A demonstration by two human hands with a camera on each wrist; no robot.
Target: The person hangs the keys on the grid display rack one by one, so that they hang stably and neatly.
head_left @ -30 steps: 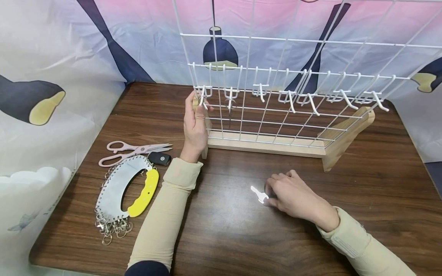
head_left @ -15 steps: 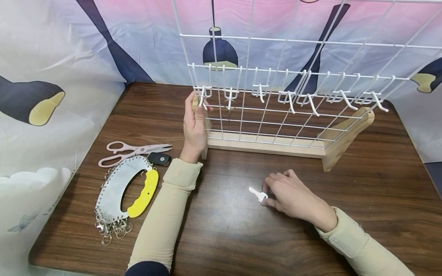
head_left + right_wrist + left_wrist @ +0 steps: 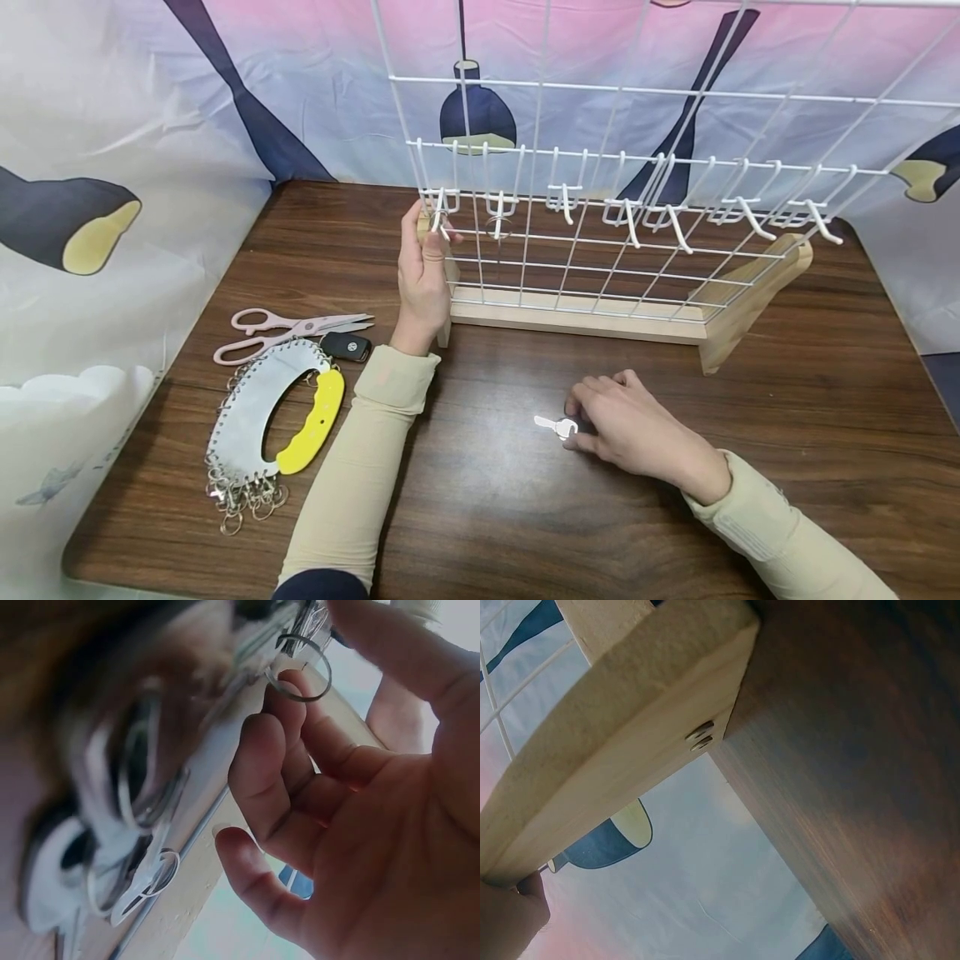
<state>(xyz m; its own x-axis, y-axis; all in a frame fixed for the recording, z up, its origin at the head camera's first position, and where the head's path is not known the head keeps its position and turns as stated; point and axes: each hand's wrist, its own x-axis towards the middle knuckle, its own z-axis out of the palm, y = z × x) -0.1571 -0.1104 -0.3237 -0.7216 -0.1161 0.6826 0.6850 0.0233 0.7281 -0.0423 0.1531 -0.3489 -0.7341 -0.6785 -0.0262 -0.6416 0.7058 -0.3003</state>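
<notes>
At the left end of the white wire-grid rack (image 3: 592, 250), my left hand (image 3: 423, 275) grips the pale wooden side leg (image 3: 622, 742). Part of that hand (image 3: 510, 919) shows at the lower left of the left wrist view. On the brown table my right hand (image 3: 626, 421) has thumb and index finger bent around the round end of a small shiny key (image 3: 545, 422). Glare hides the key's detail. In the right wrist view a metal ring (image 3: 324, 681) lies against the index fingertip, the other fingers curl loosely, and the thumb tip is out of sight.
White hooks (image 3: 567, 204) line the grid. A ring with something thin (image 3: 498, 225) hangs from the second. Left on the table (image 3: 480, 517) lie pink scissors (image 3: 296, 327), a black car key (image 3: 347, 345) and a metal plate (image 3: 251, 400) with a yellow handle (image 3: 315, 421) and several rings.
My right hand has slid slightly left, and the key with it. The key's shaft has swung from pointing up-left to pointing nearly straight left. The left hand stays on the rack.
</notes>
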